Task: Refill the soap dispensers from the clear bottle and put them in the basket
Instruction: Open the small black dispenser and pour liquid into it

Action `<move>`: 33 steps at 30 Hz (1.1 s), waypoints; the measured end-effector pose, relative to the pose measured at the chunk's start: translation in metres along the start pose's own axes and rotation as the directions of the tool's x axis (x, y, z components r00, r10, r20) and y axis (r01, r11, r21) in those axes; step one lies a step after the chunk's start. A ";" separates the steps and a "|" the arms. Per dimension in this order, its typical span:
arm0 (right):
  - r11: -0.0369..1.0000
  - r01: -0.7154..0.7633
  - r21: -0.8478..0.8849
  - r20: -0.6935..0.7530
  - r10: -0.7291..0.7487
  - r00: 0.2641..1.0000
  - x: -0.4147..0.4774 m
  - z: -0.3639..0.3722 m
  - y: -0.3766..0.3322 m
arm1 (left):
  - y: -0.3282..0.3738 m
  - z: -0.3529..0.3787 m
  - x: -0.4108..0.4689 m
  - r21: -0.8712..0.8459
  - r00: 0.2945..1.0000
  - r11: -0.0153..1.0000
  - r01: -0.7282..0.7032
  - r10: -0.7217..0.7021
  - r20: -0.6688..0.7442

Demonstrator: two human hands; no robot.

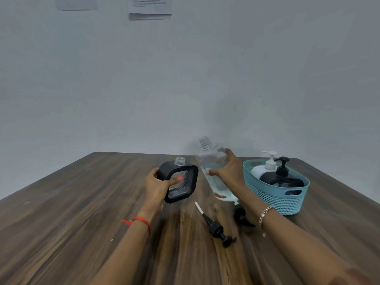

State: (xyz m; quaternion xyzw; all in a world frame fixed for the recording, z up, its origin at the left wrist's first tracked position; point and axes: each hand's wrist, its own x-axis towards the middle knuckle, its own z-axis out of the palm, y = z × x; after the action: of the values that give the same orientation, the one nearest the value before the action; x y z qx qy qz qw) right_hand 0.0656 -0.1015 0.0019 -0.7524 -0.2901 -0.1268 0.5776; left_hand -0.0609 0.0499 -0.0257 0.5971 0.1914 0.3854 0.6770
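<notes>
Two dispensers (pixel 275 175) already fill the basket (pixel 287 200) as the left hand (pixel 158 186) grips an uncapped third (pixel 178 179) and the right hand (pixel 228 169) clasps the clear bottle (pixel 213 169), its neck yet to tip over the opening.

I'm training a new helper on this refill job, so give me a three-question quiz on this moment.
1. True or false: the black dispenser in the left hand has its pump screwed on.
2. How many dispensers stand in the basket?
A. one B. two C. three
3. Fill in: the right hand holds the ____ bottle.

Key:
1. False; its neck is open, and two black pumps, one and another, lie on the table.
2. B; a white one and a black one.
3. clear
</notes>
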 end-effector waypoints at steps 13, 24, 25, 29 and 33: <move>0.804 0.268 -0.530 0.088 -0.262 0.961 -0.018 -0.041 -0.052 | 0.028 0.006 -0.032 0.003 0.997 0.998 -0.068 0.068 -0.046; 0.623 0.344 -0.703 0.186 -0.306 0.934 -0.023 -0.057 -0.061 | 0.031 0.019 -0.049 0.211 0.980 0.968 -0.135 0.162 -0.115; 0.619 0.345 -0.705 0.190 -0.304 0.934 -0.023 -0.057 -0.061 | 0.031 0.020 -0.051 0.225 0.976 0.963 -0.150 0.180 -0.120; 0.597 0.351 -0.721 0.208 -0.298 0.932 -0.026 -0.059 -0.061 | 0.031 0.023 -0.054 0.261 0.964 0.946 -0.193 0.232 -0.127; 0.569 0.370 -0.734 0.221 -0.315 0.923 -0.026 -0.060 -0.062 | 0.032 0.024 -0.057 0.276 0.958 0.937 -0.213 0.256 -0.129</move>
State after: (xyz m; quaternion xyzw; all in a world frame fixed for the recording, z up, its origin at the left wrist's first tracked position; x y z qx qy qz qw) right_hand 0.0177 -0.1552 0.0552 -0.8576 -0.3677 -0.3220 0.1601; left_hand -0.0890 -0.0091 -0.0018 0.6656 0.2218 0.4826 0.5243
